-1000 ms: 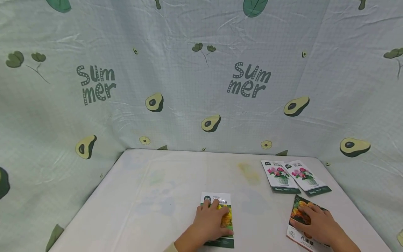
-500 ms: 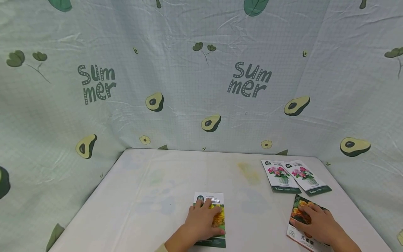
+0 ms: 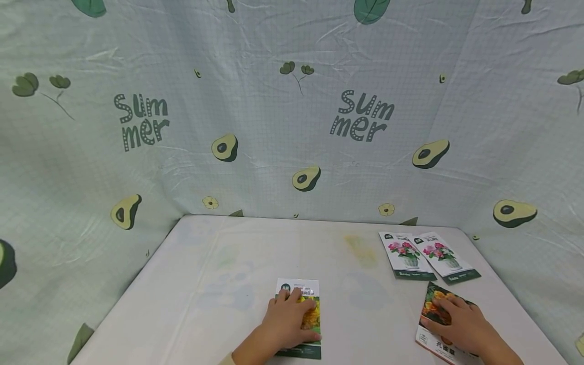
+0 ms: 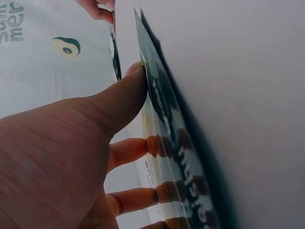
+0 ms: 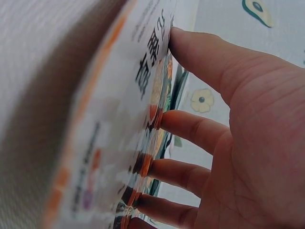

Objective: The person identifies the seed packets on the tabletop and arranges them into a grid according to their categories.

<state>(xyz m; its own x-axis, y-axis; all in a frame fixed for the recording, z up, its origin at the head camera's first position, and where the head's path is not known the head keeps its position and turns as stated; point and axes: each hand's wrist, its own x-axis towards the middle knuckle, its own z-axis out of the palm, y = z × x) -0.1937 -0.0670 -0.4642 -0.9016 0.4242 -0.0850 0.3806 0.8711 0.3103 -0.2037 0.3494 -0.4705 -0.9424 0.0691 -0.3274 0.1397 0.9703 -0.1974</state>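
Observation:
My left hand (image 3: 287,324) lies over a seed packet with yellow flowers (image 3: 314,320) near the front middle of the table. Its thumb and fingertips press on the packet's upper face, fingers spread, as the left wrist view shows up close. At the right, my right hand (image 3: 465,327) rests on a marigold seed packet (image 3: 429,338) with orange blooms and a white lower part. In the right wrist view the fingertips and thumb touch that packet's face (image 5: 119,109), fingers fairly straight. Each hand covers part of its packet.
Two seed packets with pink flowers, a left one (image 3: 408,261) and a right one (image 3: 449,261), lie slightly overlapped behind my right hand. A white table (image 3: 182,304) carries everything. Behind it hangs a pale cloth (image 3: 255,101) printed with avocados.
My left hand has slid leftward over the table, and the yellow-flower seed packet under it has moved along. My right hand and the marigold packet stay in place.

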